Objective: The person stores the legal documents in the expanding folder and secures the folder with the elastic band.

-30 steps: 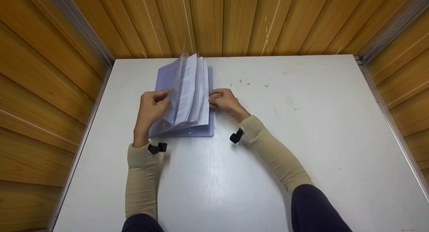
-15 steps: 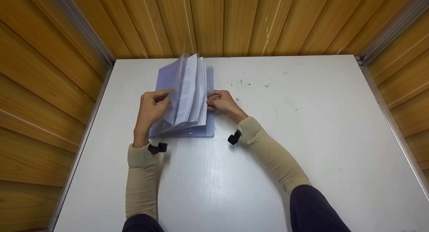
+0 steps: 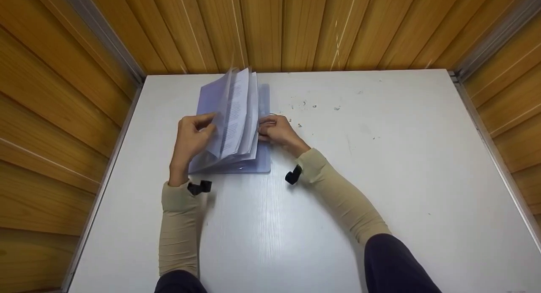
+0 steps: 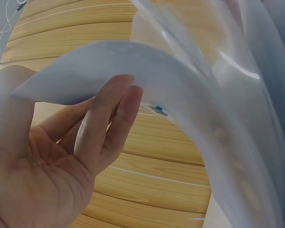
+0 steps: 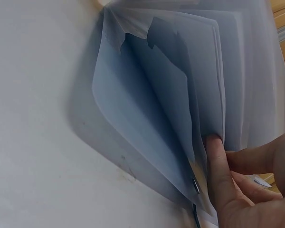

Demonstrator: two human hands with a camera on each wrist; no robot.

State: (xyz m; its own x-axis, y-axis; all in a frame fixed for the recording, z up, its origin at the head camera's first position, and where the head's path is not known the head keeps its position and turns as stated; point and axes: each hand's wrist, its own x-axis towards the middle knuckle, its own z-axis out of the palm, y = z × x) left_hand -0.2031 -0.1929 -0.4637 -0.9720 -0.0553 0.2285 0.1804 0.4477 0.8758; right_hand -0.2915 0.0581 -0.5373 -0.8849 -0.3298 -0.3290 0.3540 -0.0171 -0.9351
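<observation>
A bluish folder (image 3: 253, 166) with clear sleeves lies half fanned toward the back left of the white table. Between thumb and fingers my left hand (image 3: 192, 136) pinches a translucent sleeve (image 4: 161, 61), which bends in a curve in the left wrist view. A printed paper sheet (image 3: 237, 111) stands tilted behind that sleeve. My right hand (image 3: 279, 130) pinches the outer edge of the pages (image 5: 206, 85), lifting them off the folder's back cover (image 5: 128, 99). In the right wrist view the leaves spread apart above that cover.
The white table (image 3: 338, 179) runs out to both sides, with small dark marks (image 3: 315, 106) right of the folder. Wood-panelled walls (image 3: 296, 31) close in the back and both sides. A small black wrist camera (image 3: 293, 174) sits at the right cuff.
My right hand has shifted slightly left, and the edge of the pages has moved left with it, baring more of the back cover. My left hand stays in place on the sleeve.
</observation>
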